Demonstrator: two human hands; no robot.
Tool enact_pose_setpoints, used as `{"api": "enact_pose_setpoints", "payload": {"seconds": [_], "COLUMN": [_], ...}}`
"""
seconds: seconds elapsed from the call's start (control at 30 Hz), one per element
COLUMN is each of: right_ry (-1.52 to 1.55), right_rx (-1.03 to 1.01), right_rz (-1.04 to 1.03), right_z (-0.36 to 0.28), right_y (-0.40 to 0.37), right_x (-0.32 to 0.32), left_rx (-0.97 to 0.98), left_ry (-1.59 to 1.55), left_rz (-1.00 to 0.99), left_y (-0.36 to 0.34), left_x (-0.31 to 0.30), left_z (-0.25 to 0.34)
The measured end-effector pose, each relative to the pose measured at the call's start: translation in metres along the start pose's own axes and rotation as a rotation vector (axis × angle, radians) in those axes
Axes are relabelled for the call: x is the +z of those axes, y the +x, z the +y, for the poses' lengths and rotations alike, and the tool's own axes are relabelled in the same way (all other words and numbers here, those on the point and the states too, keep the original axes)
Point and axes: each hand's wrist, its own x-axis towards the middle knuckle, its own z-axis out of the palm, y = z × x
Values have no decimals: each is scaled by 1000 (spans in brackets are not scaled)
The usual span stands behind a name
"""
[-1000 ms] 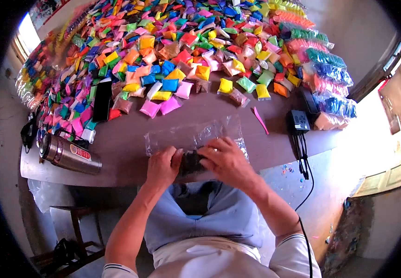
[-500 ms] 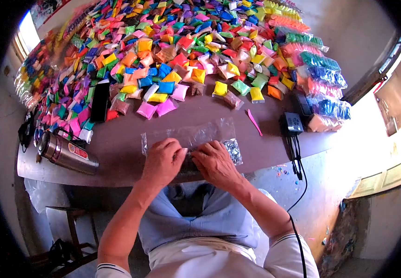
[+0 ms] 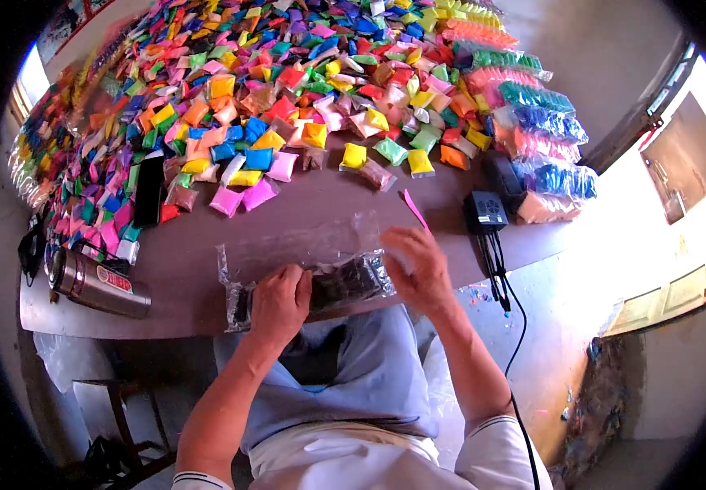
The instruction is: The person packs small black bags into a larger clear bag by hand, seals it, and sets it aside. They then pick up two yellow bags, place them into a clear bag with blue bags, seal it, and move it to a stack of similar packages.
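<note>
1. Clear plastic bag (image 3: 338,282), one, with dark contents – lies flat along the table's (image 3: 180,263) near edge; serves as landmark for all entries below.
2. Left hand (image 3: 280,300) – on the bag, left of its middle; thumb and fingers drawn narrow, pinching the film.
3. Right hand (image 3: 419,268) – at the bag's right end, slightly blurred; fingers parted, nothing visible held. Contact with the film: cannot tell.
4. Change, against half a second ago: both hands met over the bag's middle then; now the right has gone to the right end. The left alone appears to steady the bag, and more dark contents show.
5. Unchanged: the bag keeps about the same place on the table.
6. Pink tool (image 3: 415,211), beyond the bag's right end.
7. Colored packets (image 3: 288,104), heaped beyond the bag.
8. Steel flask (image 3: 102,282), lying left of the bag.
9. Black box (image 3: 485,212) with cables, right of the bag.
</note>
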Motion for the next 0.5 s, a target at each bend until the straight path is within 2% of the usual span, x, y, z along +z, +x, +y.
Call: {"api": "enact_pose_setpoints", "payload": {"seconds": [0.03,0.13,0.33,0.5], "right_ry": [-104,-113,-175,-218], "right_rx": [-59,-118,-113,-145], "right_rz": [-91,-169,-175,-181], "right_z": [0,-7,9,-11], "right_y": [-6,-12,-19,-10], "right_x": [1,22,37,33], "left_rx": [16,59,56,62], "left_ry": [12,12,-37,-17], "left_rz": [9,53,55,77], "left_y": [1,0,4,2], "left_x": [1,3,3,6], "left_z": [1,0,0,-4]}}
